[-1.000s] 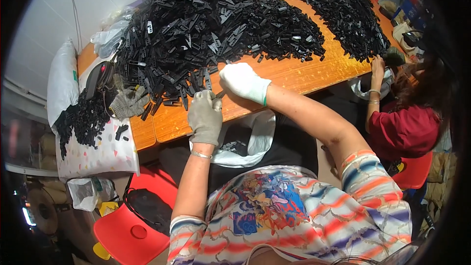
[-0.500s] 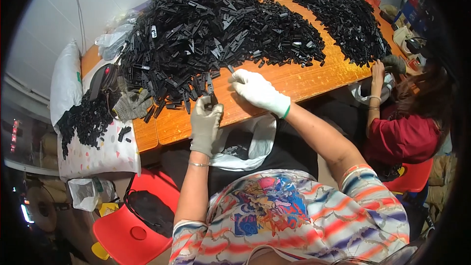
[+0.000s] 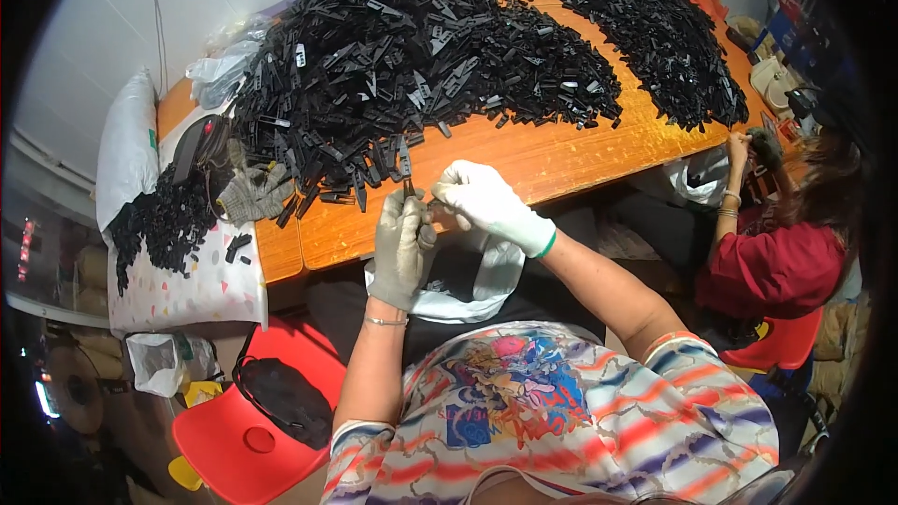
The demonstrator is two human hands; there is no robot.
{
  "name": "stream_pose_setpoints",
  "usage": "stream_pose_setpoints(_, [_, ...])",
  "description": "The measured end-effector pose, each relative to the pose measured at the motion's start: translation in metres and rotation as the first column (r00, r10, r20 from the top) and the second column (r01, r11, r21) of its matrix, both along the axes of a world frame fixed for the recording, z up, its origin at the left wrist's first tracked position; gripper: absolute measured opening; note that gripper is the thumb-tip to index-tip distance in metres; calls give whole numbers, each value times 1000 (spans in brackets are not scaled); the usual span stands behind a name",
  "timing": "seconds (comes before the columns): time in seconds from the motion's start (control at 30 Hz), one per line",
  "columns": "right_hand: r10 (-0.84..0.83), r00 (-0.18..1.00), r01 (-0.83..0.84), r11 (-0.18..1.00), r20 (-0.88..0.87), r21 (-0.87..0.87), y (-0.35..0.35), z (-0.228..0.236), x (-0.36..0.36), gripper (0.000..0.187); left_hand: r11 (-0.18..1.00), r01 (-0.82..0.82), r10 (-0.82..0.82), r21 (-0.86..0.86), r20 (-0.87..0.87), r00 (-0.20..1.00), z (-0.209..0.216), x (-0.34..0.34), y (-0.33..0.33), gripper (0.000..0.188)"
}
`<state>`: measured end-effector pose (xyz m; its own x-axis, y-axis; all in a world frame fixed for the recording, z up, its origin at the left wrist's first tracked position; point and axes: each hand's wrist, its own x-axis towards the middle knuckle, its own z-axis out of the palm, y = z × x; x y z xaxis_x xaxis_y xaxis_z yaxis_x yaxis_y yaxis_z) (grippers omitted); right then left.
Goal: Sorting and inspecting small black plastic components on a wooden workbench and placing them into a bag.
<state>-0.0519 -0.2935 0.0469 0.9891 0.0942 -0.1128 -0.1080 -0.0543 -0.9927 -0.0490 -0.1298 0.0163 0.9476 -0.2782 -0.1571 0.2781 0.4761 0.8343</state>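
My left hand, in a dull grey-beige glove, is closed on a small black plastic piece whose narrow end sticks up past the fingers. Right beside it, my right hand wears a white glove with a green cuff. Its fingertips are pinched together close to the left fingers, and whatever lies between them is hidden. Both hands are above the near table edge, in front of a big heap of black plastic pieces. Beneath them hangs an opened white plastic bag, partly covered by the left hand.
The wooden table carries a second black heap at far right. Left are a grey glove, a smaller black pile and a white sack. A red chair stands lower left. A co-worker in a red shirt sits right.
My right hand has come down from the heap's edge toward the left hand, and the two now meet. My left hand has shifted slightly right and down. The co-worker's hands have moved slightly right.
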Motion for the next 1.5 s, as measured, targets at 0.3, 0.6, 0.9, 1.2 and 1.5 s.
stream_pose_setpoints(0.3, [-51,997,47,995,51,88,13,12,6,22,999,44,-47,26,122,991,-7,0,6,24])
stream_pose_setpoints(0.6, [-141,971,147,989,195,-18,24,2,6,26,990,-53,38,134,112,993,1,-4,0,25])
stream_pose_setpoints(0.9, [-22,938,141,936,345,-322,26,-1,4,26,964,-105,54,244,206,977,-1,-8,-1,18])
stream_pose_setpoints(1.2, [359,815,168,605,454,-779,23,2,13,13,838,-278,122,470,335,934,-4,-9,-5,14])
stream_pose_setpoints(1.5, [362,836,176,536,413,-826,10,8,24,14,790,-319,211,524,256,943,6,10,-29,23])
